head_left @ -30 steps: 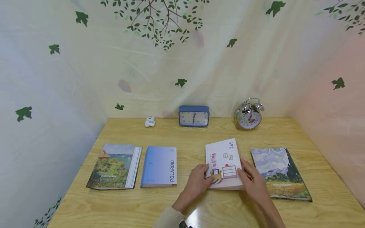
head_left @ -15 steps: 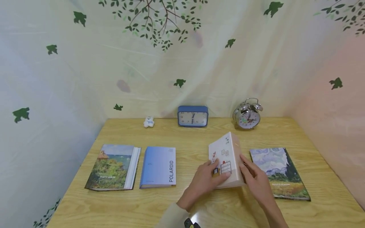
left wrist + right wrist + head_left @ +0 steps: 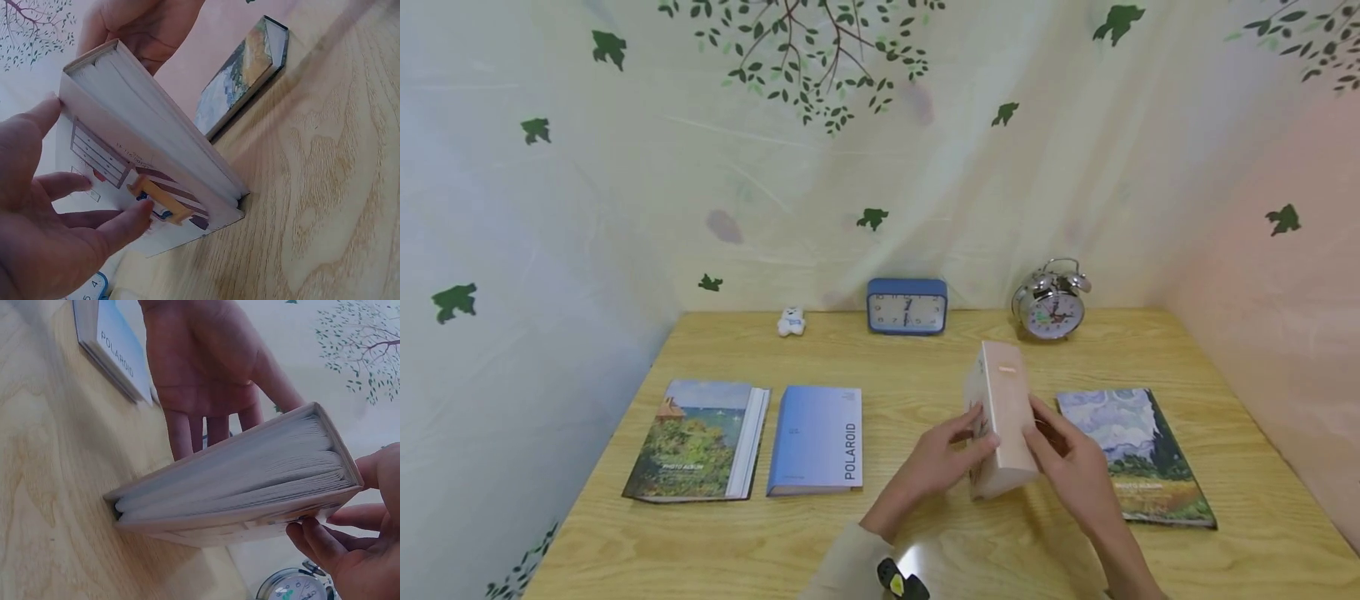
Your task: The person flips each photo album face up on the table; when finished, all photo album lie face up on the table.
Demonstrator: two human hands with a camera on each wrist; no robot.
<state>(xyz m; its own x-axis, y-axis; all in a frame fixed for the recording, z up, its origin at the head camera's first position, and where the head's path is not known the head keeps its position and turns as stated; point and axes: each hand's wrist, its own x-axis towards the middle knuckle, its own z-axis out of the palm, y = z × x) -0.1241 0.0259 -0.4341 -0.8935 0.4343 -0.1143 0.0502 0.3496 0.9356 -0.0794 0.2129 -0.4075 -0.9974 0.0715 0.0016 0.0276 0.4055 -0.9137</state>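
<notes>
Left-hand grip (image 3: 943, 456), fingers parted, and right-hand grip (image 3: 1078, 471) are clasping a thick pale book (image 3: 1011, 417) between them, spine uppermost, right of lower centre; a landscape-covered album (image 3: 1127, 429) is lying on the worktop (image 3: 737, 550), lower right.

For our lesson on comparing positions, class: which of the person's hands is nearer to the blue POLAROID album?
Left. The left hand is right of the blue POLAROID album; the right hand is farther right, beyond the held book.

We list, along the back of the desk (image 3: 910, 367): toy (image 3: 792, 322), blue clock (image 3: 907, 307), alarm clock (image 3: 1055, 314). Nearer: seaside album (image 3: 696, 442), POLAROID album (image 3: 815, 442) beside it; cypress album (image 3: 1142, 458), right. Behind: printed cloth (image 3: 625, 200).
</notes>
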